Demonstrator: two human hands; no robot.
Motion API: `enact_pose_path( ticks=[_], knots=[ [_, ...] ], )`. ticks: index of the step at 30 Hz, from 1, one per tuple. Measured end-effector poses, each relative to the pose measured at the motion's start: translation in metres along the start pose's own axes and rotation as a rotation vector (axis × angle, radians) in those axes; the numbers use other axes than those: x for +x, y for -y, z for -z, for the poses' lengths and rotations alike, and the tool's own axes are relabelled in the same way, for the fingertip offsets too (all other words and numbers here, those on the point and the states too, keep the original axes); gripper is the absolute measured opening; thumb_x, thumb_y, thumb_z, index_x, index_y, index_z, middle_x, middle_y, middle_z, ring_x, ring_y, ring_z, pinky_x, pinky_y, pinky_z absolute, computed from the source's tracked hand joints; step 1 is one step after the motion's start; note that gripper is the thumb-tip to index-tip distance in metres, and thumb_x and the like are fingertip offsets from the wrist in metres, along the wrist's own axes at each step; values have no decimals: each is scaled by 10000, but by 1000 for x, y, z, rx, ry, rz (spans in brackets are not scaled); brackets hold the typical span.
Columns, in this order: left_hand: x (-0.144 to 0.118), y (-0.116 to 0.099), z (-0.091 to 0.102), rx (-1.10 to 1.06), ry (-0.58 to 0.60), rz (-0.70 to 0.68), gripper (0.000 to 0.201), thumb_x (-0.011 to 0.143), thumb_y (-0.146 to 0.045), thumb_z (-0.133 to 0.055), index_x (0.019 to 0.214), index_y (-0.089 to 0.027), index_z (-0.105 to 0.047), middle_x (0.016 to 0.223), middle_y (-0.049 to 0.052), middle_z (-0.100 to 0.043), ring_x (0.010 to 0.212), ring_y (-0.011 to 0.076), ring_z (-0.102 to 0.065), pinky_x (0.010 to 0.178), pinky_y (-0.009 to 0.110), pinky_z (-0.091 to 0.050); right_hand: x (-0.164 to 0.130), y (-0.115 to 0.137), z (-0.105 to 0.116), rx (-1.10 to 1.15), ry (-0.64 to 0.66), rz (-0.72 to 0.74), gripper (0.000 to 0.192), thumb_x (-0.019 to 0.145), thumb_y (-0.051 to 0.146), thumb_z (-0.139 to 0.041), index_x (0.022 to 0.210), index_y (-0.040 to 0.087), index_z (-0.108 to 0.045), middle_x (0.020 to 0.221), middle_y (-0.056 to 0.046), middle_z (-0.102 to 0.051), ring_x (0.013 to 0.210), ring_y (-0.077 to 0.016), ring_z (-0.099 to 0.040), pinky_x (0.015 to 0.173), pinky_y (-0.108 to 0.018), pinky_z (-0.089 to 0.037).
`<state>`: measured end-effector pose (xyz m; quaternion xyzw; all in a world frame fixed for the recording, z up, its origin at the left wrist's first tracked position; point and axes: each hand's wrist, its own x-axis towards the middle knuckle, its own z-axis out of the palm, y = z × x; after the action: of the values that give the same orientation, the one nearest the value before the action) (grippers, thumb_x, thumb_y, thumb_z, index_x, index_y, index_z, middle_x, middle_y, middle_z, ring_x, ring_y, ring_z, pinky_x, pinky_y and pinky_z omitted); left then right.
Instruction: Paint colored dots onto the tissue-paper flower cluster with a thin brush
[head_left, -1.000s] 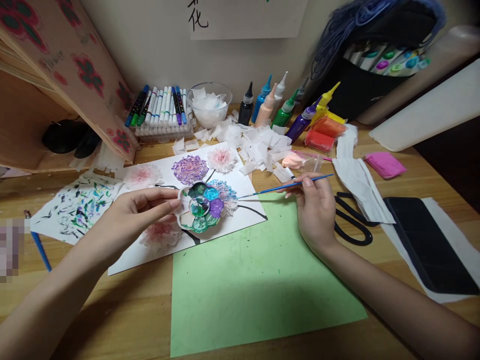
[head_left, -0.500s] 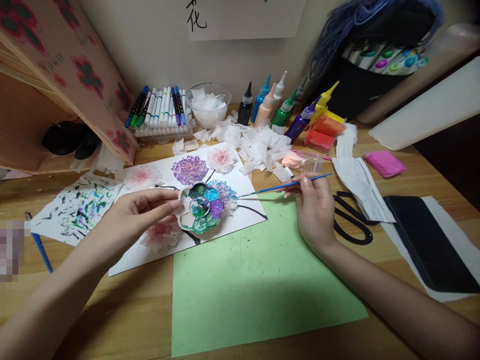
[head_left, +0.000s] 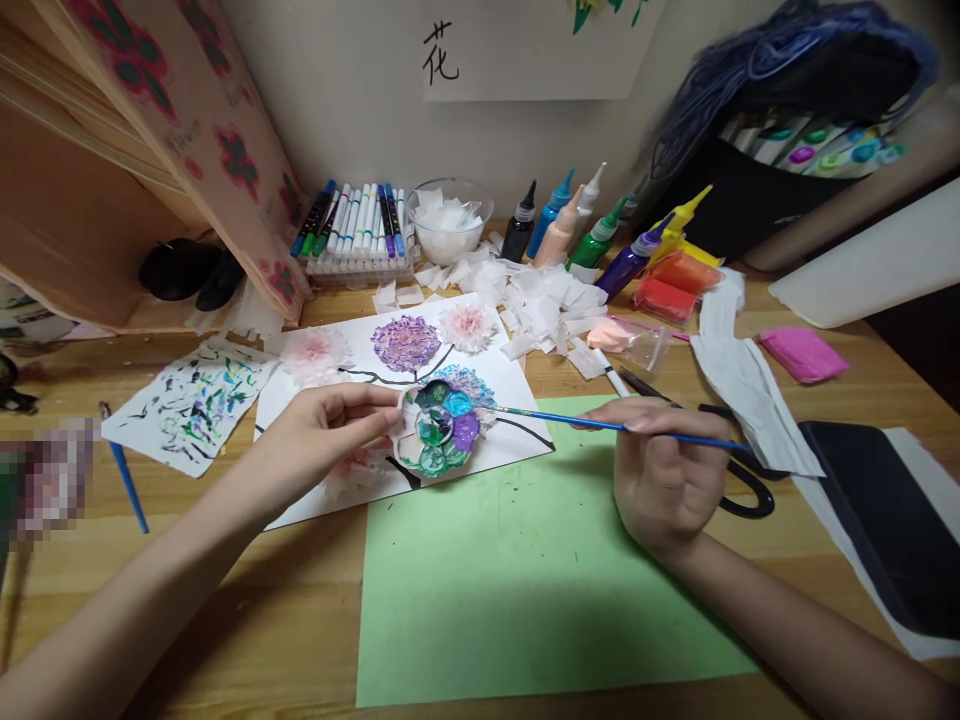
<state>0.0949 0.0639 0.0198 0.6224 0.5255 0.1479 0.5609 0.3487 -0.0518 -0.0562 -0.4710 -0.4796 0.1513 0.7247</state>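
My left hand [head_left: 326,435] pinches the edge of a small flower-shaped paint palette [head_left: 436,428] holding green, teal and purple paint, just above a white sheet [head_left: 495,375] with tissue-paper flowers and black stems. My right hand [head_left: 664,470] grips a thin blue paintbrush [head_left: 570,420]. The brush lies nearly level, its tip close to the palette's right rim beside the blue tissue flower [head_left: 472,383]. A green paper sheet [head_left: 525,570] lies under and in front of my right hand.
Paint bottles [head_left: 592,230], a marker rack [head_left: 360,225] and a bowl of tissue [head_left: 448,220] line the back. Torn tissue scraps [head_left: 540,295], clay packs [head_left: 667,285], black scissors [head_left: 742,490], a dark tablet [head_left: 877,510], a paint-smeared test paper [head_left: 195,400] and a spare brush [head_left: 127,480] surround the sheets.
My right hand has turned so the brush lies flatter, handle pointing right, tip closer to the palette. The camera view has shifted, moving everything right and down.
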Motion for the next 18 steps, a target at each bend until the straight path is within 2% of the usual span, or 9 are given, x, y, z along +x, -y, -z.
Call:
enact_pose_path(
  ticks=[2,5,10,13,16,18],
  knots=[
    [0,0,-2,-3,8,8,340,719,-507,-756,917,-230,-770,838,39,-756,771,210,-714,686,277,-601,-3,-1,1,-18,58,-3,110,918,336,-531,919,326,-641,776,-21,-687,749,-222,-679,654,-419,-542],
    [-1,-1,-3,21,1,12,404,679,-550,-762,908,-218,-773,815,53,-757,751,230,-716,659,304,-611,-5,-3,4,-59,61,-12,108,913,359,-539,904,354,-647,754,-24,-685,759,-243,-674,659,-444,-531],
    [-1,-4,-4,32,-12,0,388,677,-539,-766,890,-215,-777,841,56,-762,765,234,-718,675,308,-614,-4,0,2,-24,101,-3,127,920,293,-517,926,314,-642,794,-20,-694,775,-225,-672,670,-424,-529],
    [-1,-3,-1,19,-11,-1,360,698,-519,-767,898,-219,-776,859,54,-761,770,230,-716,681,303,-612,1,3,-1,5,-14,-38,87,901,306,-546,873,287,-626,757,-16,-682,728,-211,-663,636,-391,-519],
    [0,-1,6,15,-43,6,358,709,-508,-775,927,-224,-767,910,47,-761,814,224,-715,702,278,-603,8,-1,0,42,-156,-162,79,876,312,-567,826,257,-596,725,1,-658,681,-186,-654,589,-341,-506],
    [1,1,11,11,-68,19,371,713,-510,-781,954,-228,-758,947,39,-759,863,221,-715,734,262,-597,14,-9,3,66,-189,-255,86,872,302,-564,816,241,-588,717,9,-641,643,-168,-647,566,-318,-498]
  ],
)
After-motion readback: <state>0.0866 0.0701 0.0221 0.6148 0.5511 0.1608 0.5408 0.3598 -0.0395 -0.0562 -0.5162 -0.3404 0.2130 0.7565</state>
